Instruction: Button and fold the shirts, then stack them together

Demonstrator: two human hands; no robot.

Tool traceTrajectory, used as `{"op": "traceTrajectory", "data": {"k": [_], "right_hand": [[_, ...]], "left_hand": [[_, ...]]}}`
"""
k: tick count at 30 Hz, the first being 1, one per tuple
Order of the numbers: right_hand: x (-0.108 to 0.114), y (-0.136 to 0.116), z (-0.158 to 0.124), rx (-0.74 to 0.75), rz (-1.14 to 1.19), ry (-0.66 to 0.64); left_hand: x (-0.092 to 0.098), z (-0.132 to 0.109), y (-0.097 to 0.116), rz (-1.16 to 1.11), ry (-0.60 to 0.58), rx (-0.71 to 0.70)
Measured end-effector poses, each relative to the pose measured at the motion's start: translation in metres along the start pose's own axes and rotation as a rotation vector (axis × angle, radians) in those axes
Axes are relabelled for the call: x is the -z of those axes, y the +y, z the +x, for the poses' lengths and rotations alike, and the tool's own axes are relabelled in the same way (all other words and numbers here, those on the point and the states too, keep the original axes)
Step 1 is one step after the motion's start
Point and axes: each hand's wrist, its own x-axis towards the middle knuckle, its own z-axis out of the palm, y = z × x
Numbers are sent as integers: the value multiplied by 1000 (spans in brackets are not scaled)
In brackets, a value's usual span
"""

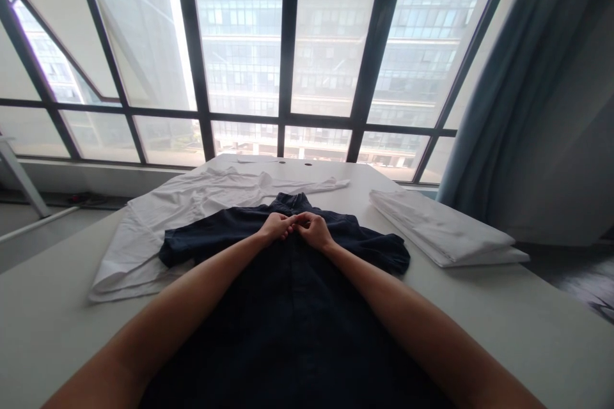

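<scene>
Two bare hands, the left hand (278, 227) and the right hand (313, 230), show in the head view, and they meet over one navy short-sleeved shirt (293, 294). Each grip is narrow, thumb and fingers pinching the shirt's cloth at the upper front, just below the collar; whether a button sits between the fingertips, I cannot tell.

The shirt lies front up on one white table (43, 287), with its one collar (291, 202) pointing toward the windows and its two sleeves spread to either side. It is very dark and plain, with a straight placket (292, 275) running down the middle and soft creases in the sleeves. The two forearms cover part of its body, and its lower part fades into shadow at the bottom edge.

One rumpled white garment (158, 211) is spread on the left, partly under the shirt's left-hand sleeve. One folded white pile (444, 227) lies to the right, apart from the shirt; its layers are hard to count. Two dark round spots mark the table's far end. Beyond are many dark-framed windows (240, 45), and one blue-grey curtain (508, 89) hangs at the right.
</scene>
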Motion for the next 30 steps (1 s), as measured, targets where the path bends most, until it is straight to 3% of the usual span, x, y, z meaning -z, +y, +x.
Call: {"op": "traceTrajectory", "data": {"k": [9, 15, 21, 25, 30], "right_hand": [[4, -5, 0, -135, 52, -76], [2, -4, 4, -221, 108, -52], [5, -8, 5, -114, -87, -58], [4, -8, 8, -77, -233, -69], [2, -4, 12, -116, -273, -106]], "left_hand": [[-3, 8, -8, 88, 51, -45], [-7, 4, -6, 147, 109, -178], [-5, 3, -8, 276, 152, -349], [-3, 3, -9, 284, 121, -370], [-1, 1, -8, 246, -1, -309]]}}
